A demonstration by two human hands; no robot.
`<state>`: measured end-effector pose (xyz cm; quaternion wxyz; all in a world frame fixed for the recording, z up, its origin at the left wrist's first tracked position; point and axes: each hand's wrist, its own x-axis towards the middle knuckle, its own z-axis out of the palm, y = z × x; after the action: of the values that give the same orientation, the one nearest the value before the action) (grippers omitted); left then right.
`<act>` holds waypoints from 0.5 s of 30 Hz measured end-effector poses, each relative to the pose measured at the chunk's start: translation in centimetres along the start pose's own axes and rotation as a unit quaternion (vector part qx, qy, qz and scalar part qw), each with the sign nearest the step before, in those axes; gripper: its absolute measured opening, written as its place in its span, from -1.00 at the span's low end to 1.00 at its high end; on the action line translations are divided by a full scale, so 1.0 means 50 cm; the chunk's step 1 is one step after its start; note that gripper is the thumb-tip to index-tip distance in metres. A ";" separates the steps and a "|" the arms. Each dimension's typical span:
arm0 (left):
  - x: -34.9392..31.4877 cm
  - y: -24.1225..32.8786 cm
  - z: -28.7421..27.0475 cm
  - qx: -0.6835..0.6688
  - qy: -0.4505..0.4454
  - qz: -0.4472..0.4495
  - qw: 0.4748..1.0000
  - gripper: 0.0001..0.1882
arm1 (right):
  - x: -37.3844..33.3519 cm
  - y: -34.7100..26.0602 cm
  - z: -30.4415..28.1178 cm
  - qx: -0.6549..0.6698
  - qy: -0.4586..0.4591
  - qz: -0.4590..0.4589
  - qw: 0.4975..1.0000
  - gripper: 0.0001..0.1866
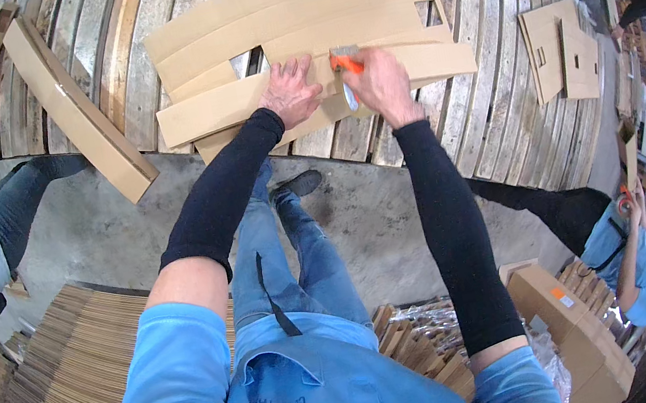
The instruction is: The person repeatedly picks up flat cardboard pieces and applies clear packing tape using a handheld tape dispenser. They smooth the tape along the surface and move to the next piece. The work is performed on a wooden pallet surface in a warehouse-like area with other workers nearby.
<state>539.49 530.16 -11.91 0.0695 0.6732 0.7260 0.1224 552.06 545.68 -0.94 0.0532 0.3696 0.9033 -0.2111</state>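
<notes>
A brown cardboard sheet (308,12) with fold lines and two cut-out windows lies on the slatted wooden table, its near flap (214,111) folded over. My left hand (292,91) presses down on that flap, fingers spread and holding nothing. Just to its right, my right hand (382,87) is closed around an orange tape dispenser (345,64). The dispenser's grey head touches or hovers just over the cardboard near the flap's edge; I cannot tell which. Part of a tape roll shows beneath my right hand. Black sleeves cover both my forearms.
A long folded cardboard piece (76,106) overhangs the table edge at left. Smaller cut cardboard pieces (558,51) lie at right. Stacked cardboard sheets (86,369) and a tall carton (566,323) stand behind me. Other people work at left and right; one holds a tape dispenser (625,202).
</notes>
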 end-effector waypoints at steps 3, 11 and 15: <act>0.003 -0.007 -0.012 0.000 -0.043 -0.030 0.999 -0.71 | -0.075 0.008 0.023 0.039 0.034 -0.048 0.998 -0.66; 0.054 0.000 -0.022 0.043 -0.055 0.101 0.992 -0.70 | -0.209 0.052 0.105 0.082 0.124 -0.056 0.987 -0.53; 0.083 0.004 -0.028 -0.059 -0.113 0.111 0.986 -0.55 | -0.226 0.064 0.099 0.126 0.116 -0.044 0.984 -0.55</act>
<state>538.98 534.20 -10.27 0.1764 0.7538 0.6259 0.0950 562.12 538.32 -3.66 -0.1079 0.3555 0.8848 -0.2812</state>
